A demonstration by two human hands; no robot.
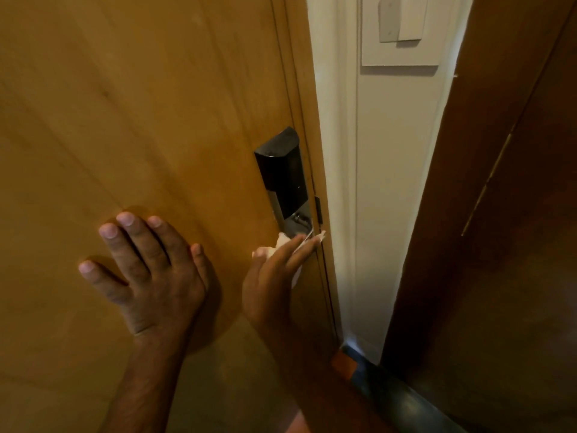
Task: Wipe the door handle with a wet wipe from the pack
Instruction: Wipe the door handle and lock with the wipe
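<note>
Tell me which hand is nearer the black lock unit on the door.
Right. The right hand, holding the wet wipe, is just below the lock unit; the left hand lies flat on the door, off to its left.

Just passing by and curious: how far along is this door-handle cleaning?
Done: a wet wipe is out and in the right hand. In hand: it's pressed at the lock's lower end, hiding the handle, while the left hand braces the door. Left: finishing wiping.
</note>
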